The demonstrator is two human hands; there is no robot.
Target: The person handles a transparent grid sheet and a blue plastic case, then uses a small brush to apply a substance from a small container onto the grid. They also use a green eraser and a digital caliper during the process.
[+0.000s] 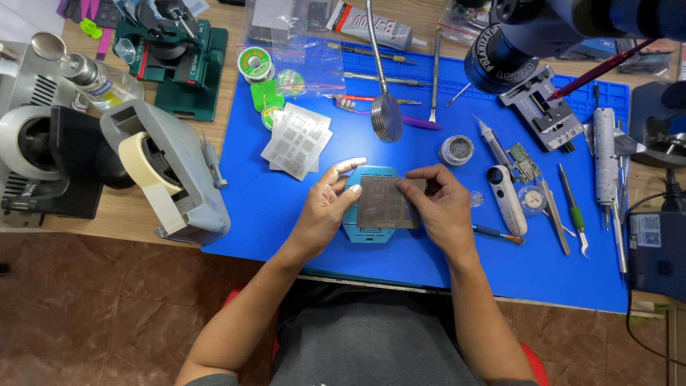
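1. The left hand and right hand each pinch one side edge of a grey metal stencil plate; both grips are closed on it.
2. The plate sits flat over a teal fixture block on the blue work mat.
3. More stencil sheets lie near the left hand.
4. A tape dispenser stands on the wooden tabletop, left of the mat.

Light wooden desk carried a blue rubber work mat; mottled reddish-brown tiled floor lay below, evenly lit.
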